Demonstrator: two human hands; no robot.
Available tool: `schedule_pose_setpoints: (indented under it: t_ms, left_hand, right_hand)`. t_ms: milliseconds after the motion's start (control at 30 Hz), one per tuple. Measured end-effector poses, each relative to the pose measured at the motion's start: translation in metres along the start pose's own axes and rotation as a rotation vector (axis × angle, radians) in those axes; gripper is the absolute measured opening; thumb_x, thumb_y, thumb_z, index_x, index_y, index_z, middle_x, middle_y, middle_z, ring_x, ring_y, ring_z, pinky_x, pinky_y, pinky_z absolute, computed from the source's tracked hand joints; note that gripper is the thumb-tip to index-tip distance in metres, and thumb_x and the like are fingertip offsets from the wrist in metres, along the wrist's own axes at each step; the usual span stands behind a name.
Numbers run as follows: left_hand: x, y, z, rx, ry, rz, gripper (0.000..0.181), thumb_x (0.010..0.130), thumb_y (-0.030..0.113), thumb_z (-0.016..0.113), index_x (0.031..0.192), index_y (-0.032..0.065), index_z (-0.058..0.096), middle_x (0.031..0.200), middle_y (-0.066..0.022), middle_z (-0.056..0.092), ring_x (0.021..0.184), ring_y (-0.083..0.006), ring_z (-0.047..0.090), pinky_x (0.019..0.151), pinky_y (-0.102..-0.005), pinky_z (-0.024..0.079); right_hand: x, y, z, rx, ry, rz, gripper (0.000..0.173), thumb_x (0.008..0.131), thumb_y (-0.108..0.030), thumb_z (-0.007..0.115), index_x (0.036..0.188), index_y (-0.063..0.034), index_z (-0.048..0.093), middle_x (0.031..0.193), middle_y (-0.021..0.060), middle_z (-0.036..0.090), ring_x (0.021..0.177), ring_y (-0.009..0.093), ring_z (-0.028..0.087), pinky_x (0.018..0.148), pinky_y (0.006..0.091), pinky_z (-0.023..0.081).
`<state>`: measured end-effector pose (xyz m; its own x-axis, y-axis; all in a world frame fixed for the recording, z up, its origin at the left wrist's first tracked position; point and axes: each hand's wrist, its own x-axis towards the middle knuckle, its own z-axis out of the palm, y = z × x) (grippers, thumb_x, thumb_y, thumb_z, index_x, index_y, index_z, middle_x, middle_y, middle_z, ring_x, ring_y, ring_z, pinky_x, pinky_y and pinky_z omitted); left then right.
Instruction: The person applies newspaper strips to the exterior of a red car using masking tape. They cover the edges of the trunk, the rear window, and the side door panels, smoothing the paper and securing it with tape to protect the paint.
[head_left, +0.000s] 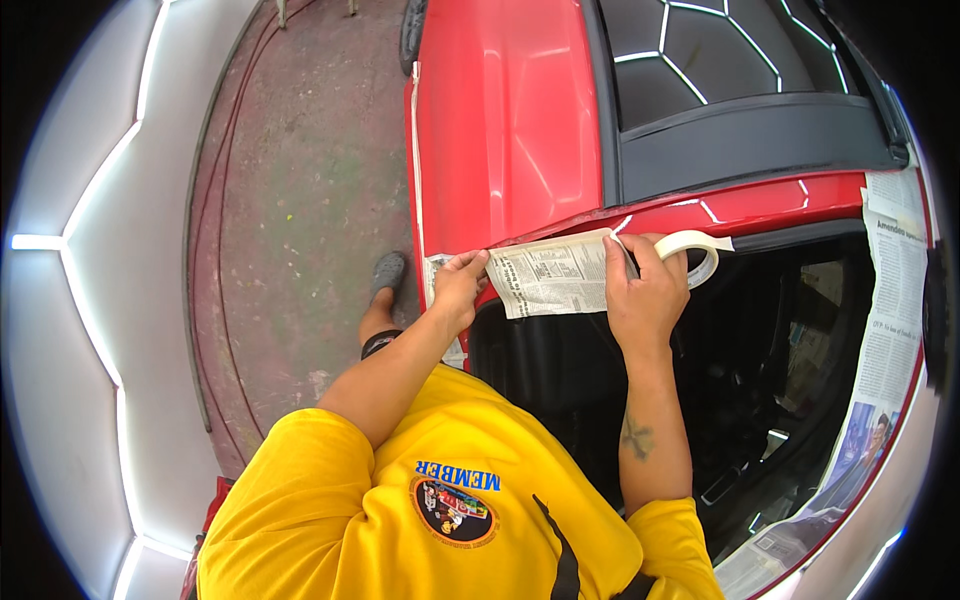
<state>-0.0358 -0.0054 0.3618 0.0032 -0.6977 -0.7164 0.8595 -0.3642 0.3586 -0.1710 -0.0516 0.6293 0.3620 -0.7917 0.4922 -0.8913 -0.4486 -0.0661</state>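
Observation:
A strip of newspaper (566, 274) stretches between my two hands, along the edge of a red car's body (517, 150) above a dark opening. My left hand (461, 285) pinches the strip's left corner between thumb and fingers. The upper right corner is held between the thumb and fingers of my right hand (646, 289). A roll of cream masking tape (701, 259) hangs at the fingers of that same hand, its loose end sticking out to the right. Just left of my left hand, another piece of newspaper (436, 270) lies on the car's edge.
More newspaper (889, 300) lines the right and lower right edge of the opening. Dark rear glass (720, 60) lies at the top right. A pale strip (417, 165) runs down the car's left edge. Hoses (225, 187) lie on the stained floor (315, 187) at left.

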Motion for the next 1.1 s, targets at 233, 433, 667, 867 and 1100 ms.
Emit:
schedule_pose_setpoints:
  t_ms: [233, 433, 667, 867, 1100]
  left_hand:
    - [0.004, -0.015, 0.004, -0.058, 0.039, 0.037, 0.015, 0.104, 0.018, 0.077, 0.110, 0.0130, 0.064, 0.106, -0.0017, 0.075, 0.092, -0.0136, 0.071, 0.082, -0.0306, 0.055]
    - [0.013, -0.012, -0.013, -0.139, -0.082, -0.111, 0.030, 0.101, 0.025, 0.081, 0.108, 0.0230, 0.051, 0.113, -0.0005, 0.069, 0.100, -0.0200, 0.067, 0.090, -0.0385, 0.053]
    - [0.016, -0.001, -0.023, 0.016, -0.107, -0.198, 0.034, 0.099, 0.034, 0.082, 0.110, 0.0218, 0.053, 0.115, -0.0013, 0.061, 0.105, -0.0219, 0.064, 0.091, -0.0396, 0.049]
    - [-0.013, 0.005, 0.002, 0.438, 0.191, 0.285, 0.020, 0.099, 0.017, 0.077, 0.092, 0.0061, 0.062, 0.097, -0.0059, 0.066, 0.090, -0.0221, 0.068, 0.082, -0.0389, 0.052]
    - [-0.065, -0.001, -0.002, 0.953, -0.125, 1.008, 0.044, 0.099, 0.015, 0.073, 0.138, -0.0023, 0.062, 0.139, -0.0229, 0.061, 0.134, -0.0416, 0.056, 0.114, -0.0487, 0.046]
  right_hand:
    - [0.001, 0.003, 0.007, 0.020, 0.025, -0.006, 0.014, 0.087, -0.016, 0.088, 0.093, -0.0073, 0.078, 0.094, 0.0080, 0.072, 0.092, 0.032, 0.068, 0.076, 0.0437, 0.055]
    - [0.002, 0.002, 0.009, 0.029, 0.057, -0.017, 0.015, 0.085, -0.015, 0.089, 0.092, -0.0072, 0.078, 0.093, 0.0076, 0.072, 0.090, 0.031, 0.067, 0.074, 0.0428, 0.055]
    - [0.007, 0.005, 0.011, -0.029, 0.087, -0.041, 0.015, 0.084, -0.016, 0.090, 0.088, -0.0071, 0.078, 0.091, 0.0062, 0.070, 0.089, 0.030, 0.066, 0.072, 0.0430, 0.054]
    - [0.008, 0.008, 0.018, -0.100, 0.105, -0.051, 0.017, 0.083, -0.018, 0.091, 0.087, -0.0087, 0.077, 0.091, 0.0058, 0.069, 0.089, 0.031, 0.065, 0.072, 0.0437, 0.053]
    - [0.008, 0.006, 0.017, -0.051, 0.087, -0.023, 0.017, 0.083, -0.016, 0.091, 0.088, -0.0088, 0.077, 0.091, 0.0062, 0.068, 0.090, 0.031, 0.065, 0.074, 0.0444, 0.052]
